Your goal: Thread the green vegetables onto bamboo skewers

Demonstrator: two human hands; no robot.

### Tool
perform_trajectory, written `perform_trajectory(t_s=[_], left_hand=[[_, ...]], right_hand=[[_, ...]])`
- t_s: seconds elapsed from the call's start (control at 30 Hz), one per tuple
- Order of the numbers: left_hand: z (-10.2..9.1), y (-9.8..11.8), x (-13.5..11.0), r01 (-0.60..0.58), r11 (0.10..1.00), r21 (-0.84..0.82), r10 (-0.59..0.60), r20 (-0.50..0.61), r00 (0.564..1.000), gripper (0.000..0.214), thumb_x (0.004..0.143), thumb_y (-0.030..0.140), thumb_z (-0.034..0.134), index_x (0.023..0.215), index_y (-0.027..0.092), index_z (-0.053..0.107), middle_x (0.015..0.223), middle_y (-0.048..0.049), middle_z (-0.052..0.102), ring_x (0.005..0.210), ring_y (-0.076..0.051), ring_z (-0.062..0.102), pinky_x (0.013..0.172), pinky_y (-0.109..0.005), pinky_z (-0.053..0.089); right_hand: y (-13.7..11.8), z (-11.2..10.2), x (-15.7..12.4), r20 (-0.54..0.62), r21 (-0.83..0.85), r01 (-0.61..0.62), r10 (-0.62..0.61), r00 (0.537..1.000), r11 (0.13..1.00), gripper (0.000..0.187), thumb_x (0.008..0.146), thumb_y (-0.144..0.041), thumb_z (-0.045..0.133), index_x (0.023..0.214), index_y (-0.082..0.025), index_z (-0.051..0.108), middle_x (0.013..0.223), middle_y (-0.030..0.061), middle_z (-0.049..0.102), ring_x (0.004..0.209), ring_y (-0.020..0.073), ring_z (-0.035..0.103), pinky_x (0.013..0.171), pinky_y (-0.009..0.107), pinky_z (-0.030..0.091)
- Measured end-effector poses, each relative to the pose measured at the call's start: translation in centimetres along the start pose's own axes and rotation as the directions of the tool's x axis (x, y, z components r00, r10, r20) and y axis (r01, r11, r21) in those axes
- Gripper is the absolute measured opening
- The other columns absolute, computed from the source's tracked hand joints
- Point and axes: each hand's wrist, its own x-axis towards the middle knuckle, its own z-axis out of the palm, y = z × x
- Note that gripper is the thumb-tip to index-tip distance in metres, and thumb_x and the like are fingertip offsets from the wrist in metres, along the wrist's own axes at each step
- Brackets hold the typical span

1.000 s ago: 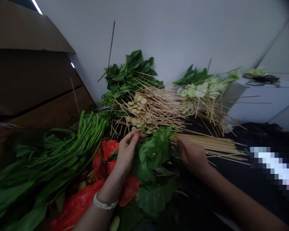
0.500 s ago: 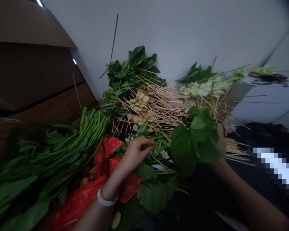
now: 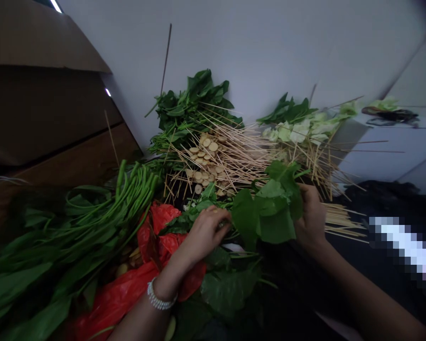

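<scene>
My right hand [image 3: 310,218] is closed around a bunch of broad green leaves [image 3: 270,208], held up above the dark surface. My left hand [image 3: 208,232], with a pearl bracelet at the wrist, has its fingers curled down into loose leaves and stems [image 3: 199,210] lying beside a red plastic bag [image 3: 156,246]; what it pinches is hidden. Just beyond both hands lies a heap of bamboo skewers [image 3: 241,156], some threaded with pale round slices [image 3: 206,163].
Long green stalks [image 3: 120,208] and big leaves pile up at the left. Dark leafy greens [image 3: 195,106] lean on the white wall. Pale cabbage skewers [image 3: 301,132] lie at the back right. Bare skewers [image 3: 341,220] rest at the right. Wooden boards [image 3: 49,118] stand at the left.
My right hand lifted the leaf bunch off the pile, swung it right, then brought it back toward the middle. My left hand curled and dropped into the loose greens.
</scene>
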Motion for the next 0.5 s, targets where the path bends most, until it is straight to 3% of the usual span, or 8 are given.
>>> perform_trajectory(t_s=[0.07, 0.13, 0.23, 0.3, 0.4, 0.5], left_hand=[[-0.3, -0.1, 0.2, 0.092, 0.981, -0.171, -0.12, -0.161, 0.98, 0.019, 0.082, 0.012, 0.057, 0.097, 0.019, 0.066, 0.089, -0.0041, 0.067, 0.086, -0.019, 0.059, 0.079, -0.031, 0.045], [-0.6, -0.3, 0.4, 0.147, 0.895, -0.421, -0.262, -0.23, 0.937, 0.025, 0.082, 0.018, 0.06, 0.107, 0.019, 0.065, 0.087, -0.0033, 0.067, 0.08, -0.017, 0.061, 0.074, -0.029, 0.047], [-0.9, -0.3, 0.6, 0.168, 0.654, -0.737, -0.413, -0.162, 0.896, 0.037, 0.077, 0.027, 0.069, 0.113, 0.019, 0.066, 0.086, -0.003, 0.068, 0.077, -0.016, 0.063, 0.07, -0.026, 0.048], [-1.0, -0.2, 0.6, 0.183, 0.524, -0.832, -0.458, -0.094, 0.884, 0.039, 0.073, 0.028, 0.074, 0.111, 0.02, 0.068, 0.089, -0.0037, 0.07, 0.078, -0.016, 0.065, 0.071, -0.026, 0.049], [-1.2, 0.2, 0.5, 0.205, 0.432, -0.878, -0.469, -0.024, 0.883, 0.039, 0.07, 0.027, 0.076, 0.108, 0.021, 0.071, 0.092, -0.0043, 0.072, 0.08, -0.017, 0.066, 0.073, -0.025, 0.05], [-1.3, 0.6, 0.4, 0.218, 0.404, -0.888, -0.467, 0.004, 0.884, 0.037, 0.069, 0.027, 0.077, 0.105, 0.021, 0.073, 0.094, -0.0042, 0.074, 0.081, -0.017, 0.067, 0.074, -0.026, 0.05]], right_hand=[[-0.2, 0.2, -0.4, 0.025, 0.009, 0.036, -0.036, 0.999, 0.999, 0.017, 0.091, -0.025, 0.041, 0.102, -0.022, 0.053, 0.083, 0.0024, 0.064, 0.064, 0.0168, 0.06, 0.056, 0.027, 0.041], [-0.4, 0.4, -0.9, 0.096, 0.019, 0.092, -0.093, 0.991, 0.996, 0.016, 0.092, -0.024, 0.042, 0.103, -0.022, 0.054, 0.08, 0.0016, 0.065, 0.061, 0.016, 0.061, 0.054, 0.026, 0.043], [-0.7, 1.1, -1.9, 0.253, 0.048, 0.207, -0.213, 0.944, 0.977, 0.019, 0.094, -0.021, 0.039, 0.105, -0.021, 0.054, 0.081, 0.0035, 0.068, 0.064, 0.0161, 0.064, 0.057, 0.026, 0.047], [-0.9, 1.5, -2.5, 0.347, 0.065, 0.273, -0.278, 0.896, 0.96, 0.023, 0.095, -0.019, 0.036, 0.107, -0.021, 0.056, 0.084, 0.0051, 0.07, 0.068, 0.0161, 0.066, 0.061, 0.026, 0.05], [-1.1, 1.9, -2.9, 0.418, 0.086, 0.334, -0.338, 0.843, 0.939, 0.026, 0.095, -0.016, 0.037, 0.109, -0.021, 0.058, 0.088, 0.0056, 0.072, 0.072, 0.0161, 0.069, 0.065, 0.026, 0.052], [-1.0, 2.0, -3.0, 0.419, 0.093, 0.382, -0.384, 0.823, 0.92, 0.029, 0.092, -0.011, 0.039, 0.111, -0.019, 0.059, 0.095, 0.007, 0.073, 0.08, 0.017, 0.07, 0.069, 0.027, 0.054]])
